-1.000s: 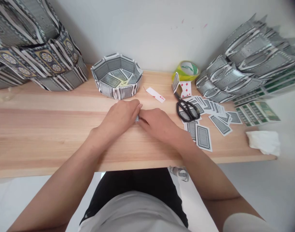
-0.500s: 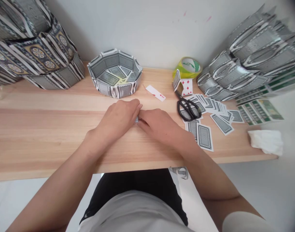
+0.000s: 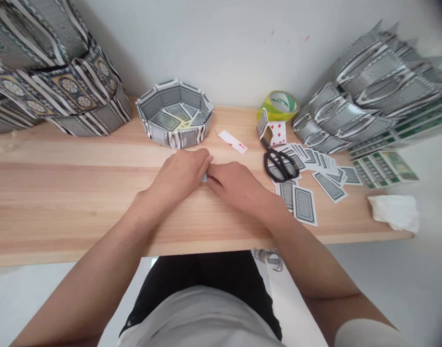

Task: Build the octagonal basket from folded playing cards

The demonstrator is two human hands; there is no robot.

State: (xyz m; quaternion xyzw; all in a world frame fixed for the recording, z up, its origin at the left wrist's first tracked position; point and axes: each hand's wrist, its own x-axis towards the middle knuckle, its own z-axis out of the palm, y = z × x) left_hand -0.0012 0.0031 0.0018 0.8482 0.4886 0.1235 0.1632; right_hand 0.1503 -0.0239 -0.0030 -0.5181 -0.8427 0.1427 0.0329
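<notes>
Red diamond signs point(image 3: 279, 127) stand on the folded card point(image 3: 277, 132).

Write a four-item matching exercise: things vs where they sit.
1. Scissors
2. Tape roll
3. White wad
4. Patterned piece

A. Behind the folded card
B. Between left hand and right hand
C. Lying on loose cards
D. At the right end of the table

Pairs: 1-C, 2-A, 3-D, 4-B
</notes>
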